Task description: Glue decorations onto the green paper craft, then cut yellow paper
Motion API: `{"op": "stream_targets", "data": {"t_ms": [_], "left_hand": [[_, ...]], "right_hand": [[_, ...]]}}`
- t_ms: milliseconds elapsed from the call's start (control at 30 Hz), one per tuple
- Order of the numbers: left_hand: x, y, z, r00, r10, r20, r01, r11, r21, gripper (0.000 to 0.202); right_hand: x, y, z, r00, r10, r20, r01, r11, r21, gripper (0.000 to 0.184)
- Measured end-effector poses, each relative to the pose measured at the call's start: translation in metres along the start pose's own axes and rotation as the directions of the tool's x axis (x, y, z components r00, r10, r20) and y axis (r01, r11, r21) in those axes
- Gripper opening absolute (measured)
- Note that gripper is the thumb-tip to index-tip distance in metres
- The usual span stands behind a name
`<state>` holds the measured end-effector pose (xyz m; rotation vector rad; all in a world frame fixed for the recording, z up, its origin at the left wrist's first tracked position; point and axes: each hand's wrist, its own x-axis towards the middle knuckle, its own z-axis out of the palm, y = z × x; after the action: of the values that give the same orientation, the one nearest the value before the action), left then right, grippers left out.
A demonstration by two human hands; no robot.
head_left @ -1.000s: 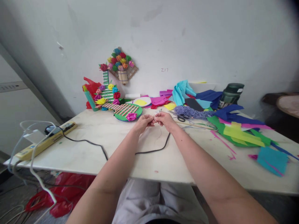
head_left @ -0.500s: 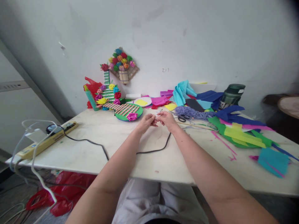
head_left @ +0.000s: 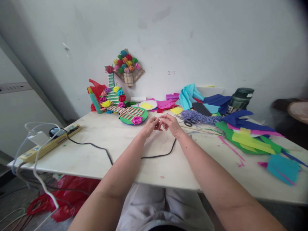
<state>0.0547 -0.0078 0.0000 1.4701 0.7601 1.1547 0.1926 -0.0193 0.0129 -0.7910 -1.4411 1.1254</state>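
Note:
My left hand and my right hand meet above the middle of the table, fingertips pinched together. Between them is a small whitish bit, apparently thin white thread, whose fine loose end hangs below the fingers. Most of what they pinch is hidden by the fingers. Just left of my left hand lies a green guitar-shaped craft with crossed sticks and a pink paper flower. Black-handled scissors and a bundle of purple yarn lie right of my right hand.
A black cable runs across the table under my forearms from a yellow power strip. Coloured crepe paper and a dark green bottle are on the right. A flower-decorated craft stands behind, beside a glue bottle.
The fingers shift slightly, and the small white bit between them shows less. The whole view has moved a little; the things on the table stay in place.

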Motion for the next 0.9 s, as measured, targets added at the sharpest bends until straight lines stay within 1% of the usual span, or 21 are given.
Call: {"op": "stream_targets", "data": {"t_ms": [67,133,200,333,433,500,633,700,800,900], "left_hand": [[-0.001,0.001,-0.001,1.0,-0.003,-0.001,0.003,0.998,-0.059,0.028],[-0.001,0.002,-0.001,1.0,-0.012,0.018,0.013,0.997,-0.08,0.027],[-0.001,0.003,0.0,0.999,-0.033,0.032,0.035,0.998,-0.055,0.027],[0.0,0.003,0.001,0.998,-0.068,-0.003,0.068,0.997,0.022,0.027],[0.0,0.002,0.001,0.998,-0.047,-0.044,0.048,0.999,0.024,0.029],[-0.001,0.001,0.0,0.998,-0.024,-0.053,0.025,1.0,0.012,0.032],[-0.003,0.0,0.0,1.0,-0.005,0.002,0.005,1.0,-0.024,0.036],[-0.004,0.001,0.0,1.0,-0.014,0.028,0.015,0.999,-0.045,0.036],[-0.004,0.001,0.0,0.999,-0.031,0.043,0.034,0.996,-0.081,0.034],[-0.002,-0.001,-0.002,0.998,-0.034,0.054,0.039,0.996,-0.078,0.03]], "right_hand": [[0.001,0.0,0.001,0.999,-0.025,-0.041,0.024,0.999,-0.033,0.021],[0.002,0.003,0.0,0.996,-0.048,-0.082,0.04,0.995,-0.095,0.024],[0.003,0.006,-0.002,0.993,-0.054,-0.108,0.036,0.986,-0.164,0.026],[0.005,0.012,-0.005,0.992,-0.072,-0.108,0.04,0.961,-0.274,0.028],[0.006,0.015,-0.005,0.992,-0.063,-0.109,0.03,0.959,-0.282,0.021],[0.007,0.015,-0.005,0.992,-0.044,-0.119,0.011,0.963,-0.269,0.014],[0.007,0.014,-0.007,0.989,-0.043,-0.143,0.003,0.963,-0.268,0.017],[0.006,0.012,-0.007,0.988,-0.052,-0.146,0.01,0.962,-0.272,0.014],[0.004,0.01,-0.007,0.987,-0.057,-0.148,0.014,0.962,-0.273,0.013],[0.004,0.01,-0.006,0.989,-0.043,-0.143,-0.001,0.956,-0.295,0.015]]}}
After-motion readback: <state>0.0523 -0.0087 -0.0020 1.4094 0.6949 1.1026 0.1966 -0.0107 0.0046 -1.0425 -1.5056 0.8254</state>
